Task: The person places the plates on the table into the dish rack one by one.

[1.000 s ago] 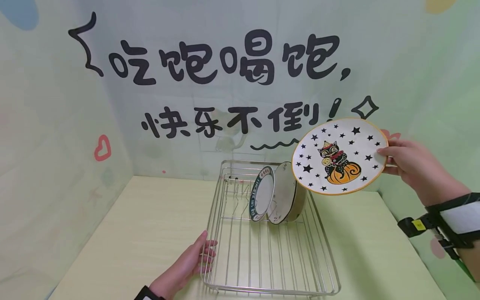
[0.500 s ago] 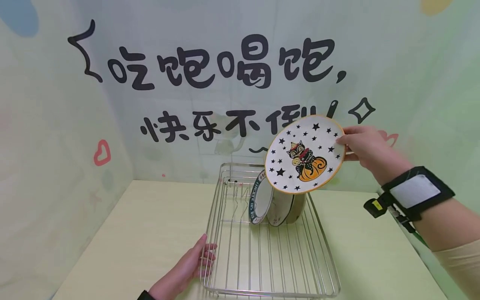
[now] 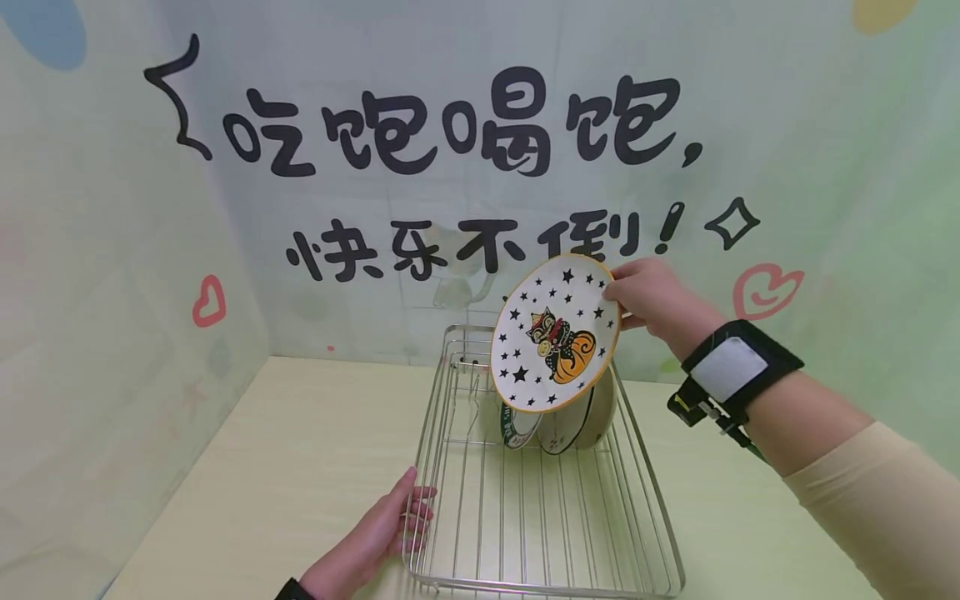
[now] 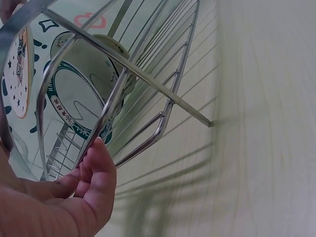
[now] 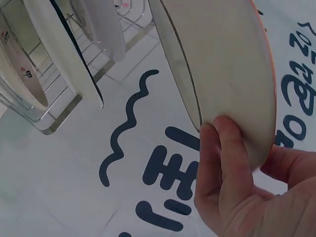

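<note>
The cat plate [image 3: 556, 343] hangs tilted over the back of the wire rack [image 3: 540, 533], just above two dishes [image 3: 570, 421] standing there. The right hand [image 3: 645, 298] pinches its rim. The left hand [image 3: 378, 533] curls its fingers [image 3: 420, 510] round the rack's near-left edge on the bench [image 3: 300, 467].

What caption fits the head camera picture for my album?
Right hand holds a starry cat plate above the wire dish rack; left hand grips the rack's side.
</note>
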The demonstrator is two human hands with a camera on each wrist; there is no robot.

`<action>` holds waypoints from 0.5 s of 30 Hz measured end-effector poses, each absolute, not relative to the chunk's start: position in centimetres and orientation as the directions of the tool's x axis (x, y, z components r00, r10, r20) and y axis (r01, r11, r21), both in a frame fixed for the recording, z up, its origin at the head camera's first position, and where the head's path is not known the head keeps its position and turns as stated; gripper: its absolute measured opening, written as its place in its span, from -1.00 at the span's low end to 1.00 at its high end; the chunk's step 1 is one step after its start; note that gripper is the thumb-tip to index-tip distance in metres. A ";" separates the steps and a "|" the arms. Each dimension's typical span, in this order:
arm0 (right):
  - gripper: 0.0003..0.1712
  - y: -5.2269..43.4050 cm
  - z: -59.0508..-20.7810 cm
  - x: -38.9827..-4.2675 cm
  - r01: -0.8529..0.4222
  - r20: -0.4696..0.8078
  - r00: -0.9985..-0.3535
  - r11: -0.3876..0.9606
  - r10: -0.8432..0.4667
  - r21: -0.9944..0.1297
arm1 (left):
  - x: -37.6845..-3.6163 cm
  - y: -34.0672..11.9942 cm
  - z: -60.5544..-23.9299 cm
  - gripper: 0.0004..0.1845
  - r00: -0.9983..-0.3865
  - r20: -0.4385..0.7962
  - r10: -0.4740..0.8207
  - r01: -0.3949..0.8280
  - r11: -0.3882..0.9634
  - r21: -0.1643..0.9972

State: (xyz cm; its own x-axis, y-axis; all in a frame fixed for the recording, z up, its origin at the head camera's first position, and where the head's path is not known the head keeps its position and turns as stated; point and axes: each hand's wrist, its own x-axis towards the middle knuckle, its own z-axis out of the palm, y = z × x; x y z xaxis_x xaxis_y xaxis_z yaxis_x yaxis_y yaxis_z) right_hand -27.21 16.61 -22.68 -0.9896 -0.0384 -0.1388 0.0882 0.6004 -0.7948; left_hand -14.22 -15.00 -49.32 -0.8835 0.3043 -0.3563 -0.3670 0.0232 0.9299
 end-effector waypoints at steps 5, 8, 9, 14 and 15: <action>-0.57 15.1 -23.2 -27.6 0.077 -0.164 -0.983 0.636 -0.080 -0.768 | -14.1 -14.9 -49.2 -0.06 -0.881 -0.366 0.300 -0.378 0.019 0.926; -0.57 14.3 -23.7 -28.0 0.082 -0.174 -0.982 0.650 -0.078 -0.755 | -14.1 -14.8 -49.3 -0.08 -0.886 -0.362 0.291 -0.373 0.020 0.928; -0.56 14.1 -23.8 -28.2 0.087 -0.179 -0.981 0.653 -0.075 -0.753 | -14.1 -14.9 -49.3 -0.07 -0.886 -0.361 0.290 -0.372 0.021 0.928; -0.57 13.1 -24.5 -28.7 0.096 -0.194 -0.978 0.665 -0.074 -0.741 | -14.3 -14.9 -49.4 -0.04 -0.885 -0.357 0.299 -0.368 0.021 0.929; -0.58 12.9 -24.6 -28.7 0.096 -0.197 -0.977 0.665 -0.078 -0.741 | -14.2 -14.9 -49.4 -0.03 -0.886 -0.358 0.296 -0.368 0.023 0.930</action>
